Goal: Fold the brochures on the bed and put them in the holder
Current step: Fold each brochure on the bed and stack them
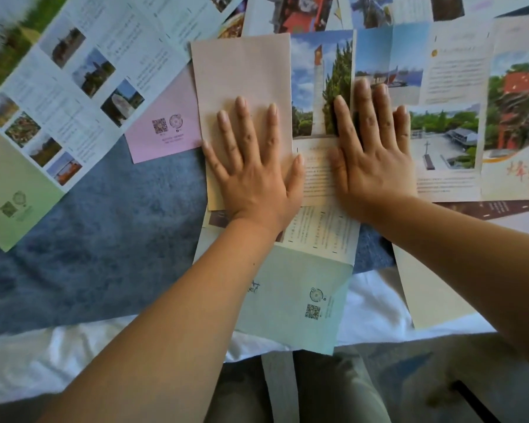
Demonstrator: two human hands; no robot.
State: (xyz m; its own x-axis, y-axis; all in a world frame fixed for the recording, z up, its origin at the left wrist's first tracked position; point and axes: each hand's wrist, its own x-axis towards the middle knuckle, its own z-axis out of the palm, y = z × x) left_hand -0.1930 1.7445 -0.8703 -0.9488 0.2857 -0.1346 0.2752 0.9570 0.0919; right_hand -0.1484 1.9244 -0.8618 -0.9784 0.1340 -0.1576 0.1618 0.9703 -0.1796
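Observation:
A wide photo brochure lies unfolded across the middle of the bed. Its left panel is folded over and shows a plain beige back. My left hand lies flat on that beige flap, fingers spread. My right hand presses flat on the neighbouring panel with a tower photo. Neither hand grips anything. No holder is in view.
Other unfolded brochures lie around: a white and green one at left, a pink one beneath it, a pale teal one under my left forearm, a cream sheet at right. A blue blanket and white sheet cover the bed.

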